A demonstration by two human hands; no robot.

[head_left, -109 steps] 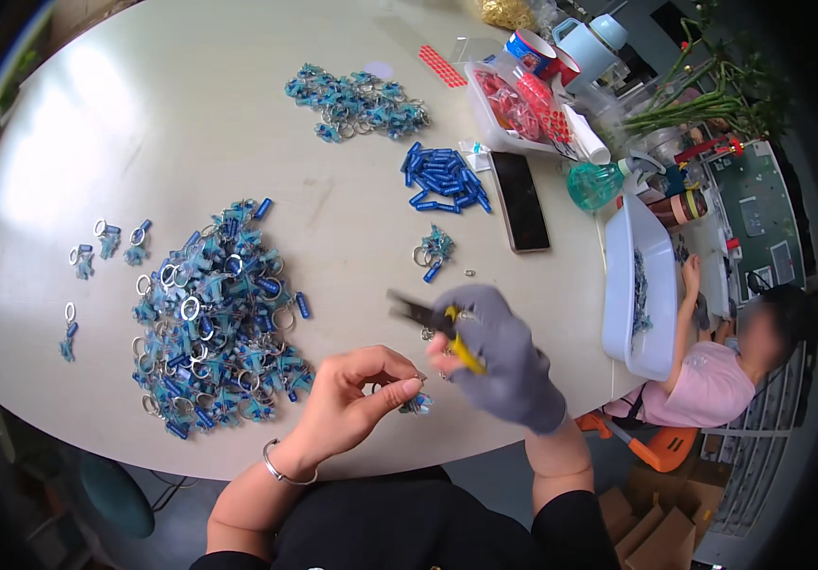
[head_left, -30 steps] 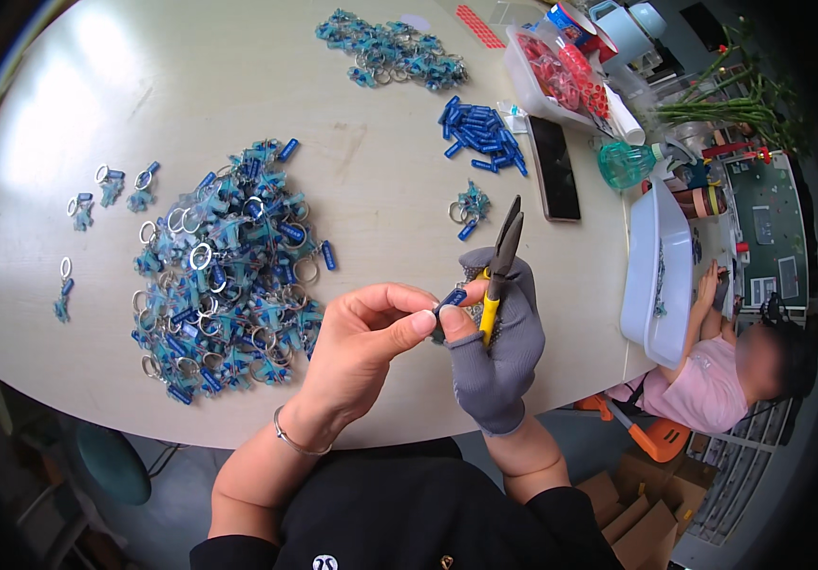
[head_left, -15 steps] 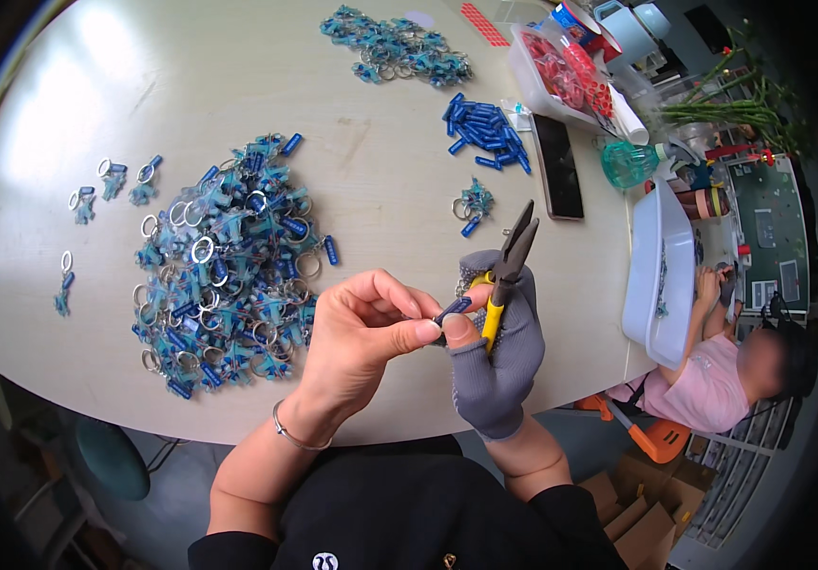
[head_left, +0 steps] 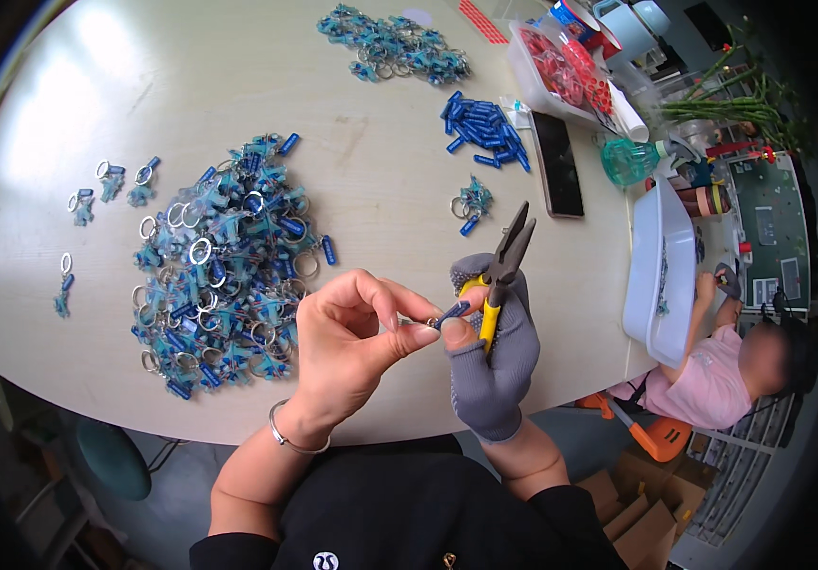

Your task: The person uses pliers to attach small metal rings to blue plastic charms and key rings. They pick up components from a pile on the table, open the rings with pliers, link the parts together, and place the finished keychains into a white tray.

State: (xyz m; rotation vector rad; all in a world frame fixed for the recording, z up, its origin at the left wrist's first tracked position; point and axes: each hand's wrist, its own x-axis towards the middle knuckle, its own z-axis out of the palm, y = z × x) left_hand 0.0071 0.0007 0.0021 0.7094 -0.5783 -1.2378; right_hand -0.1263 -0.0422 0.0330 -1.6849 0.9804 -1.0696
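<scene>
Our bare left hand pinches a small blue keychain piece; our grey-gloved right hand grips it too, clamped on yellow-handled pliers above the desk.

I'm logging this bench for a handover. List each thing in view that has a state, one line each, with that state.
left hand: bare, pinching a small ring against the blue piece.
right hand: gloved in grey, gripping the pliers and the blue piece.
pliers: jaws shut, pointing up and away.
blue piece: held between both hands, above the table edge.
big keyring pile: heaped loose on the table.
phone: flat, screen dark.
</scene>
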